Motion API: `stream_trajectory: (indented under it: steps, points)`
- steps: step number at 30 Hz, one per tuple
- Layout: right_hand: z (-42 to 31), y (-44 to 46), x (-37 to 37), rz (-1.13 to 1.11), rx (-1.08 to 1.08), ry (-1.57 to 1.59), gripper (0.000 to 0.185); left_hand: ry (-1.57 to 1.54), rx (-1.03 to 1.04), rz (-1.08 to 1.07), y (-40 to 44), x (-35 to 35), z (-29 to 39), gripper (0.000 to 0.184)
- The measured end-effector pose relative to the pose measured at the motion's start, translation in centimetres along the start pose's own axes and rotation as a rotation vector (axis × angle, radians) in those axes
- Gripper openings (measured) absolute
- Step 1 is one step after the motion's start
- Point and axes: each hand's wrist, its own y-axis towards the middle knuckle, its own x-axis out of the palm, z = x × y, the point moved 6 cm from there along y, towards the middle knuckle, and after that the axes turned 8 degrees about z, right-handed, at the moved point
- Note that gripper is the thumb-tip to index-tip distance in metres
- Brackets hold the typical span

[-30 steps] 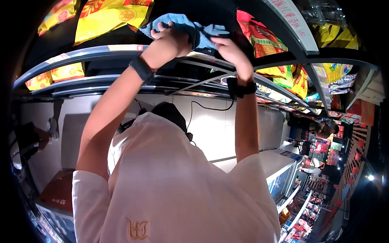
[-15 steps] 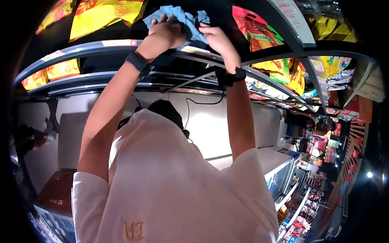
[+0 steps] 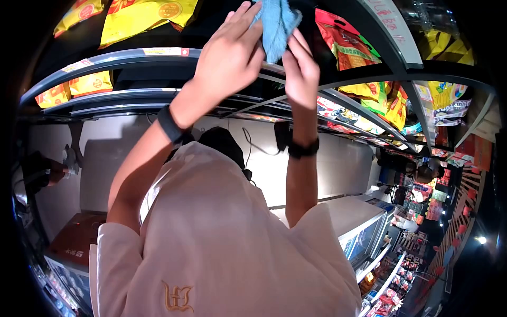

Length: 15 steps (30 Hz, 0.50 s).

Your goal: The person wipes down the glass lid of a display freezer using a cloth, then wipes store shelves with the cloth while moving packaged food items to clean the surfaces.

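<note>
A light blue cloth [image 3: 275,29] is bunched between my two hands at the top of the view, above a dark shelf. My left hand [image 3: 229,55] holds its left side, fingers pointing up and partly behind the cloth. On the cloth's lower right edge, the fingers of my right hand [image 3: 302,74] close against it. Each wrist wears a black band. A red snack bag [image 3: 343,45] lies on the shelf to the right of the cloth, and a yellow bag [image 3: 142,21] to the left.
The shelf's front rail [image 3: 121,57] curves below my hands and carries price labels. Lower tiers hold more yellow bags [image 3: 91,83]. Dark uprights and a white sign [image 3: 393,26] stand on the right. A freezer case [image 3: 364,235] is at lower right; another person's legs [image 3: 74,148] show at left.
Both hands have lifted off the shelf surface and come nearer the camera with the cloth. The cloth, spread flat under my left hand before, is now gathered between both hands.
</note>
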Motion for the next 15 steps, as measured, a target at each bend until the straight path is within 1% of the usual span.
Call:
stream_trajectory:
  steps: [1, 2, 3, 5, 6, 8, 9, 11, 12, 14, 15]
  points:
    - [-2.0, -1.4, -0.4, 0.058, -0.023, -0.021, 0.044, 0.024, 0.078, 0.097, -0.9, -0.4, 0.6, 0.044]
    - [-4.8, -2.8, -0.7, 0.119, -0.104, -0.106, 0.045, 0.025, 0.06, 0.104, -1.7, -1.4, 1.4, 0.043]
    - [-5.5, -4.6, -1.0, 0.17, -0.14, -0.249, 0.047, 0.023, 0.043, 0.109, -2.6, -2.4, 2.2, 0.042]
    - [-5.8, -8.2, -1.5, 0.331, -0.099, -0.338, 0.045, -0.042, 0.057, 0.055, -4.8, -2.1, 2.7, 0.048]
    - [-4.5, -10.0, -1.6, 0.309, -0.036, -0.396, 0.043, -0.058, 0.031, -0.015, -6.0, -1.0, 2.3, 0.051]
    - [-2.6, -12.8, -1.3, 0.327, 0.061, -0.482, 0.038, -0.013, -0.013, -0.132, -8.9, 2.0, 1.0, 0.05]
    - [-1.5, -14.1, -1.0, 0.339, 0.186, -0.477, 0.04, 0.003, -0.019, -0.188, -10.2, 3.7, 0.3, 0.05]
    - [0.2, -15.6, -0.6, 0.31, 0.171, -0.55, 0.044, 0.004, -0.083, -0.343, -13.1, 6.3, -0.9, 0.058]
    - [0.5, -16.0, -0.8, 0.387, 0.158, -0.557, 0.044, 0.011, -0.043, -0.34, -13.5, 6.9, -0.7, 0.062]
    - [1.0, -16.4, -1.0, 0.386, 0.189, -0.578, 0.048, -0.02, 0.01, -0.335, -13.2, 7.4, 0.5, 0.068]
    - [1.0, -16.2, -1.3, 0.421, 0.195, -0.594, 0.051, -0.061, 0.021, -0.335, -12.8, 7.8, 1.1, 0.07]
